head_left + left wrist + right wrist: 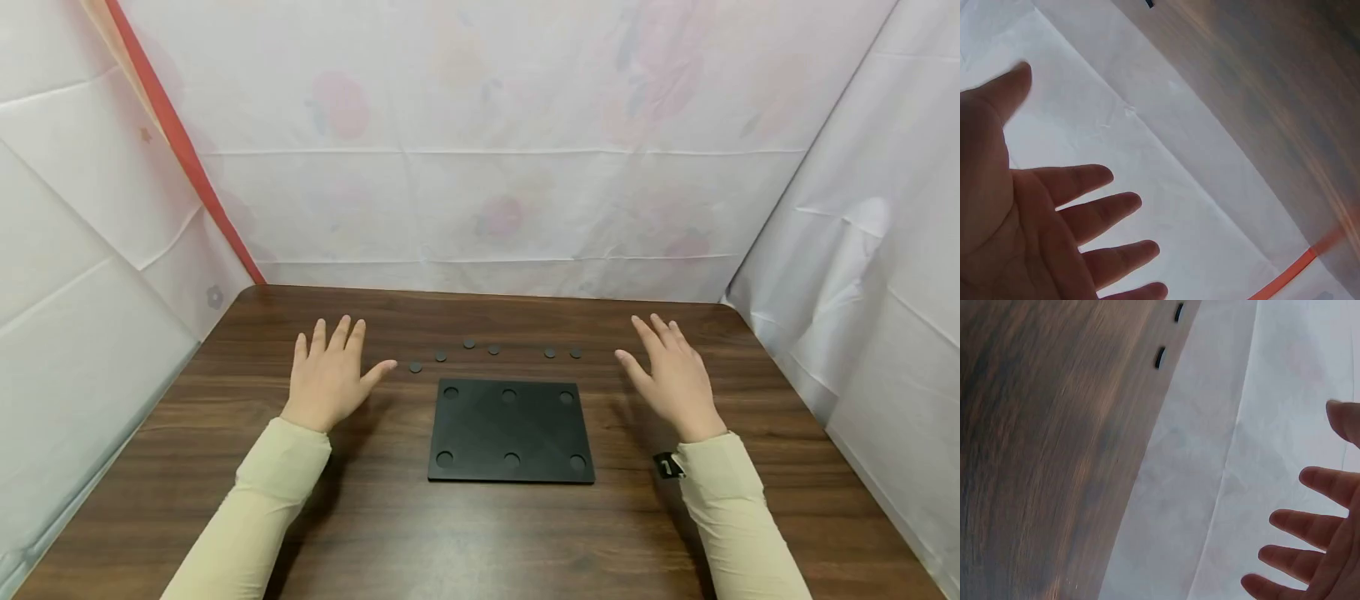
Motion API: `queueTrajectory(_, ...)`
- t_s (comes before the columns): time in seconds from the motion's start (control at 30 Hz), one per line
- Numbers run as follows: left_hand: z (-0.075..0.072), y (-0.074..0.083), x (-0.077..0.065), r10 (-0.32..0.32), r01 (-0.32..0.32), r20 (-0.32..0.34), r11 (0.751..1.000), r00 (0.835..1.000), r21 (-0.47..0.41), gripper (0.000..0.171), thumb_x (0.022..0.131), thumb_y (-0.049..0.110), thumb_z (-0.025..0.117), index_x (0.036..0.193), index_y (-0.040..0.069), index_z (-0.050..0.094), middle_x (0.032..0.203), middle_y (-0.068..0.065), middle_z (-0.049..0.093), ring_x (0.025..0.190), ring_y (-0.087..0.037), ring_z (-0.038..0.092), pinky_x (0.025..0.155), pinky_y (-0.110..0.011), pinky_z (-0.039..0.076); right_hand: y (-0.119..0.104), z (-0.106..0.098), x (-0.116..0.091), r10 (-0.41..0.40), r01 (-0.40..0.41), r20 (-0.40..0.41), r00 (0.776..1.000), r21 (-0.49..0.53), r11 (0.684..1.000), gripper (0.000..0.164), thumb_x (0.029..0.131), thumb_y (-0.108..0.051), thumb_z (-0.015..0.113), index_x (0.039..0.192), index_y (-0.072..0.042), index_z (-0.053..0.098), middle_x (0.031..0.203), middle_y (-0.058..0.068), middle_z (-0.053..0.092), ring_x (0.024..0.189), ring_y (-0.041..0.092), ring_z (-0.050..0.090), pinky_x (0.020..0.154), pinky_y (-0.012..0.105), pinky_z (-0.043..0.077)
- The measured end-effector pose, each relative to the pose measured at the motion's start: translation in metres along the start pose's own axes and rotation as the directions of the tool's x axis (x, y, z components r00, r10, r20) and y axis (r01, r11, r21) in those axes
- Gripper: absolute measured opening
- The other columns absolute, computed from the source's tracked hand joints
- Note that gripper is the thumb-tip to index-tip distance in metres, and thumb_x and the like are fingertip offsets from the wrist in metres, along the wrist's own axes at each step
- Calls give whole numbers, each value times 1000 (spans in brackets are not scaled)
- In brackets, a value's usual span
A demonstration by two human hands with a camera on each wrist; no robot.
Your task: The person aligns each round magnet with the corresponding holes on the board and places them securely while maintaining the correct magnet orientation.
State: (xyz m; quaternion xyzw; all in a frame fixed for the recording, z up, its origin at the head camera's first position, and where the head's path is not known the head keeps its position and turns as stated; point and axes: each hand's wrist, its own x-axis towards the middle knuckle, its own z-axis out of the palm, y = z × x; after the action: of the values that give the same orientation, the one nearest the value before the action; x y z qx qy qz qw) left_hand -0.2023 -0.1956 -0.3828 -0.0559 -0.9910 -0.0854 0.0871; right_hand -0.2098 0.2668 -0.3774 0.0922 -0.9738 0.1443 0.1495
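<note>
A flat black board (pixel 512 429) with two rows of round recesses lies mid-table between my hands. Behind it, several small dark discs (pixel 440 357) are spread in a loose row. My left hand (pixel 327 379) hovers left of the board, fingers spread, its thumb pointing toward the leftmost disc (pixel 416 367). To the right of the board, my right hand (pixel 671 383) is likewise spread and holds nothing; the nearest disc (pixel 575 354) lies left of its thumb. Two of the discs (pixel 1160 357) also show in the right wrist view, apart from the fingers.
The brown wooden table (pixel 457 542) ends at the back against a pale patterned curtain (pixel 465 200). White cloth (pixel 885 333) hangs at the right side, and more at the left, where a red strip (pixel 183 146) runs down to the table corner. A black band (pixel 667 465) sits at the right wrist.
</note>
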Motion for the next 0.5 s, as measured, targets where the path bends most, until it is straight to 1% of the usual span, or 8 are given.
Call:
queueTrajectory(0.07,-2,2,1,20,-20,0,1000,1000,24,80,97,59,47,150,0,35,154,-27,33,142,-54,22,114,-68,15,-3,-2,0,-10,10,-6,1000,43,999,62,101,-46,49,151,-10,38,153,26,36,141,49,29,107,68,29)
queueTrajectory(0.13,-2,3,1,42,-42,6,998,999,48,74,98,53,49,148,-1,39,151,-27,38,140,-52,28,114,-66,21,-5,-4,-1,-15,16,-7,1000,85,996,60,101,-43,50,148,-7,41,150,25,40,139,47,34,106,66,32)
queueTrajectory(0.2,-1,5,2,68,-68,5,995,998,69,69,99,49,51,145,-3,43,147,-27,44,137,-51,36,113,-63,27,-6,-3,-3,-21,22,-11,1000,116,993,57,102,-41,50,147,-7,44,148,24,44,135,45,41,104,63,36)
queueTrajectory(0.27,1,5,3,98,-96,-17,992,995,76,65,99,45,54,141,-4,48,142,-27,50,133,-49,43,110,-60,33,-6,-1,-6,-24,26,-12,1000,147,989,55,102,-40,50,145,-7,46,146,22,47,127,44,50,99,62,41)
queueTrajectory(0.33,4,5,4,126,-122,-51,990,991,67,61,98,42,57,137,-5,52,137,-27,55,128,-47,49,107,-58,39,-7,1,-8,-28,30,-14,999,177,984,52,102,-39,49,144,-8,48,144,21,50,114,42,58,93,60,45)
queueTrajectory(0.4,7,4,6,146,-143,-81,989,986,49,58,97,40,60,133,-5,56,133,-26,58,124,-46,54,103,-56,43,-9,3,-11,-26,28,-13,1000,207,978,49,102,-38,50,142,-9,51,140,20,54,100,39,64,87,57,48)
queueTrajectory(0.43,8,4,7,151,-149,-89,988,984,34,56,96,39,61,132,-5,57,132,-26,59,121,-45,55,101,-55,45,-9,4,-13,-24,26,-11,1000,220,975,48,102,-37,50,141,-9,52,138,19,56,96,37,65,84,55,50)
queueTrajectory(0.5,10,4,9,151,-152,-90,988,984,-8,54,96,37,62,130,-4,59,130,-26,59,118,-44,58,98,-55,48,-11,7,-15,-22,23,-8,1000,241,970,46,102,-36,51,139,-9,55,132,18,60,95,34,66,81,53,52)
